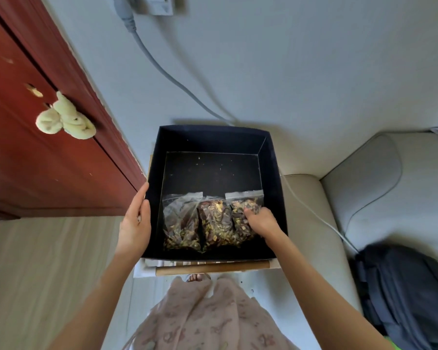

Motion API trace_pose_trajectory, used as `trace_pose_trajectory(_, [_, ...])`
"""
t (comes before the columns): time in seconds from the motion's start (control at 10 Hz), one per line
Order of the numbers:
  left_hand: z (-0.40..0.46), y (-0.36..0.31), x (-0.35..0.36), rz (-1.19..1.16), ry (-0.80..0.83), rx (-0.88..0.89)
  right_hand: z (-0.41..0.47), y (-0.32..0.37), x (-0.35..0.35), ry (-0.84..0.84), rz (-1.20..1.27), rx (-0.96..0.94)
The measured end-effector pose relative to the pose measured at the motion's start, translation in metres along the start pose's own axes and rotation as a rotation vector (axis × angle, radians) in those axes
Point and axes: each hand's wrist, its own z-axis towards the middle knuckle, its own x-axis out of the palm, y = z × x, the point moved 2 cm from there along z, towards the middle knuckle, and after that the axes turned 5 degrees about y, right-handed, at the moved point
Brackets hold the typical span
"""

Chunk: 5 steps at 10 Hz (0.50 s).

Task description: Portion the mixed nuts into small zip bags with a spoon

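Note:
A dark open box point(213, 140) stands in front of me on a small wooden-edged stand. Three clear zip bags filled with mixed nuts lie side by side along its near inner wall: a left bag point(178, 223), a middle bag point(216, 223) and a right bag point(242, 205). My left hand point(134, 223) rests flat against the box's left outer wall, fingers straight. My right hand point(262, 221) is inside the box, fingers curled on the right bag. No spoon is in view.
A red-brown wooden door point(36, 122) with a cream cloth knot point(66, 120) is on the left. A grey cable point(167, 77) runs down the wall behind the box. A beige sofa point(364, 188) with a dark bag point(405, 294) lies to the right.

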Motion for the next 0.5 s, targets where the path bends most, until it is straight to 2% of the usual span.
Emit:
trace_pose_trajectory(0.1, [-0.001, -0.001, 0.0, 0.0, 0.004, -0.001, -0.011, 0.001, 0.006, -0.125, -0.155, -0.132])
trace_pose_trajectory(0.2, [-0.001, -0.002, 0.001, 0.004, -0.011, 0.003, -0.019, -0.003, 0.014, -0.113, -0.366, -0.259])
trace_pose_trajectory(0.3, [-0.002, -0.003, 0.002, 0.008, -0.023, 0.008, -0.017, -0.004, 0.011, -0.035, -0.535, -0.221])
trace_pose_trajectory(0.4, [-0.004, -0.002, 0.001, 0.016, -0.027, 0.01, -0.022, -0.003, 0.008, 0.047, -0.583, -0.185])
trace_pose_trajectory(0.5, [-0.004, -0.007, 0.001, -0.004, -0.051, 0.019, -0.033, 0.012, -0.014, 0.033, -0.564, -0.23])
